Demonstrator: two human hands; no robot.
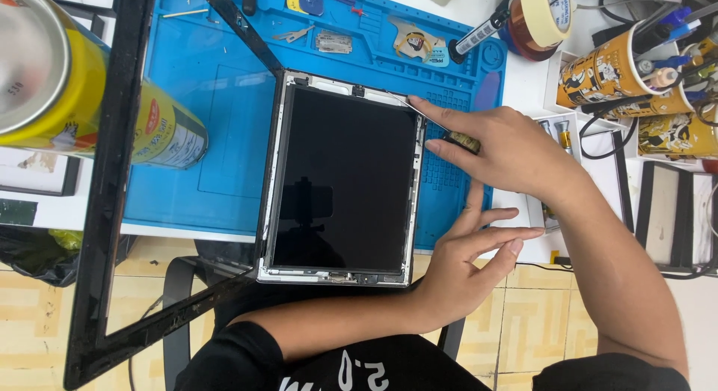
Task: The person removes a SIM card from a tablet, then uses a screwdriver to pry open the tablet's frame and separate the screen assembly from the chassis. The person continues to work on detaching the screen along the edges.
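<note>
Two hands — right hand [508,148] pinching thin metal tool [419,111], glossy black tablet [340,182]

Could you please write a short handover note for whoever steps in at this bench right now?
Right hand: grips a thin metal tool with its tip at the upper right edge of the tablet.
Left hand: open, fingers spread, beside the tablet's lower right edge; holds nothing.
Tablet: lies on the blue work mat, its lower end overhanging the bench edge, dark panel still seated in the metal frame.
Black front glass frame: already lifted off, standing to the left.
Done: front glass separated.
Left: the dark panel is not yet out; the tool is still at its edge.
</note>
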